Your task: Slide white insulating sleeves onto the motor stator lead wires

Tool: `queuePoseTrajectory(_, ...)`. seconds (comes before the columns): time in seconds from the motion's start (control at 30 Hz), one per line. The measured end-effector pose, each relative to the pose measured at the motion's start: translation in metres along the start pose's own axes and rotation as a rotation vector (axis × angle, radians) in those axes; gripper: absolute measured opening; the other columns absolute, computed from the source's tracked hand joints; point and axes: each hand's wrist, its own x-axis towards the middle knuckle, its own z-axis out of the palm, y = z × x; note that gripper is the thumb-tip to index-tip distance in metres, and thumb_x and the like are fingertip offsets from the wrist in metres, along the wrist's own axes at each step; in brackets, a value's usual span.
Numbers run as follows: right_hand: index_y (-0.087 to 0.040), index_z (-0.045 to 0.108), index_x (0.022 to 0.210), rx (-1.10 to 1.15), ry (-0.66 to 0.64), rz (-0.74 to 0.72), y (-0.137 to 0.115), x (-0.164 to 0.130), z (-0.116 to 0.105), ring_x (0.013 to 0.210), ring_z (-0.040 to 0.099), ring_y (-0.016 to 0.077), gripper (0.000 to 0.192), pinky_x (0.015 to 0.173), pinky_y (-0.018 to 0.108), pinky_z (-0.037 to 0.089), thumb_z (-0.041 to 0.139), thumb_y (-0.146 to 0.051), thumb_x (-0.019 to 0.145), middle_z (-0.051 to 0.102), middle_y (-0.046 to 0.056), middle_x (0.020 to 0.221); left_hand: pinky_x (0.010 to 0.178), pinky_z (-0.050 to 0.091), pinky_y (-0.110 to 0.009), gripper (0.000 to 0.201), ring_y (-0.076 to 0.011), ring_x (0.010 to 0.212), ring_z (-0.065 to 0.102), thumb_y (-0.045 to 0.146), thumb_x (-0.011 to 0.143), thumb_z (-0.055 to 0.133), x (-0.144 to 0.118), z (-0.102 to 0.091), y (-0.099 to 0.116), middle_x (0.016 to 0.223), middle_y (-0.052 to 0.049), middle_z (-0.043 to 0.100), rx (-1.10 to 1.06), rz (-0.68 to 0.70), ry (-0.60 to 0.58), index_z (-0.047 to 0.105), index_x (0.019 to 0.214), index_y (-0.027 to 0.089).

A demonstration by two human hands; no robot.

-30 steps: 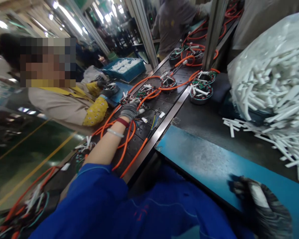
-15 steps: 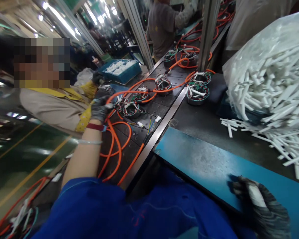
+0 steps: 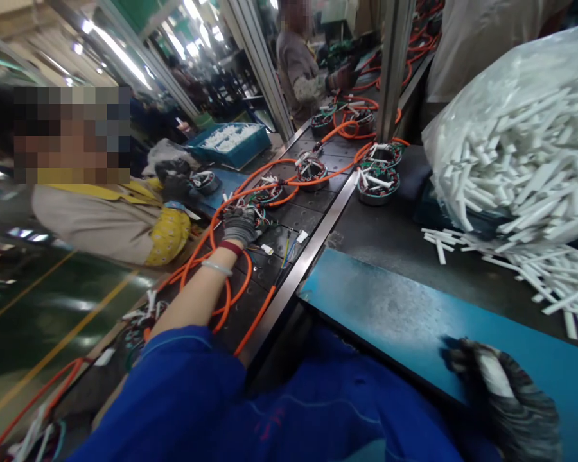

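Observation:
My left hand (image 3: 241,224), in a grey striped glove, reaches out over the metal line. Its fingers are closed on a ring-shaped motor stator (image 3: 260,217) with coloured wires and white sleeves; the hand covers most of it. An orange hose (image 3: 214,221) loops close beside that wrist. My right hand (image 3: 515,398), gloved too, rests with curled fingers on a blue board (image 3: 390,301). Something white (image 3: 495,375) shows along its fingers; I cannot tell whether it is held or wrapped on. Wire ends with white connectors (image 3: 300,237) lie right of the left hand.
More stators (image 3: 312,168) stand along the line, two of them (image 3: 377,183) beyond the metal rail (image 3: 325,237). A clear bag of white tubes (image 3: 520,147) bulges at right, with loose tubes (image 3: 549,276) below. A co-worker (image 3: 101,218) sits at left near a blue bin (image 3: 231,154).
My left hand has moved right and down from near the co-worker's hands onto the stator. The co-worker's arms have shifted beside another stator. My right hand has stayed put.

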Motion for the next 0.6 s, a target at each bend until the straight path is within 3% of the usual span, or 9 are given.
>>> queuePoseTrajectory(0.1,-0.031,0.078,0.093,0.022,0.019,0.061,-0.012,0.000,0.002,0.092,0.076,0.0359,0.049,0.109,0.057,0.052,0.071,-0.075,0.074,0.081,0.002,0.086,0.121,0.030,-0.059,0.055,-0.0455,0.141,0.050,0.026,0.077,0.071,-0.002,0.006,0.012,0.142,-0.028,0.062,0.043,-0.020,-0.034,0.063,0.127,0.006)
queuePoseTrajectory(0.23,-0.029,0.078,0.089,0.023,0.034,0.071,-0.015,0.000,0.006,0.091,0.077,0.0366,0.055,0.105,0.056,0.055,0.072,-0.079,0.069,0.082,0.005,0.087,0.117,0.039,-0.051,0.060,-0.0417,0.138,0.056,0.034,0.079,0.072,-0.017,0.004,0.020,0.146,-0.024,0.061,0.028,0.014,-0.087,0.063,0.134,0.009)
queuePoseTrajectory(0.4,-0.026,0.079,0.092,0.033,0.011,-0.006,-0.005,0.001,0.007,0.089,0.077,0.0348,0.059,0.104,0.055,0.056,0.072,-0.080,0.069,0.083,0.006,0.090,0.124,0.030,-0.049,0.080,-0.0430,0.151,0.041,0.040,0.068,0.083,-0.041,0.016,0.026,0.157,-0.023,0.053,-0.109,0.050,-0.108,0.061,0.140,0.010)
queuePoseTrajectory(0.5,-0.025,0.079,0.094,0.029,0.012,-0.005,-0.004,0.002,0.007,0.088,0.077,0.0338,0.060,0.103,0.055,0.057,0.071,-0.080,0.072,0.082,0.007,0.087,0.125,0.030,-0.053,0.074,-0.0458,0.149,0.044,0.042,0.060,0.088,-0.043,0.013,0.028,0.144,-0.023,0.065,-0.245,0.003,-0.084,0.070,0.125,0.012)
queuePoseTrajectory(0.6,-0.023,0.081,0.094,0.036,-0.012,-0.028,-0.006,0.003,0.007,0.084,0.078,0.0317,0.060,0.095,0.050,0.062,0.073,-0.078,0.072,0.082,0.008,0.086,0.116,0.043,-0.056,0.060,-0.0454,0.132,0.060,0.055,0.060,0.086,-0.045,-0.010,0.031,0.118,-0.018,0.077,-0.443,-0.038,-0.031,0.076,0.105,0.017)
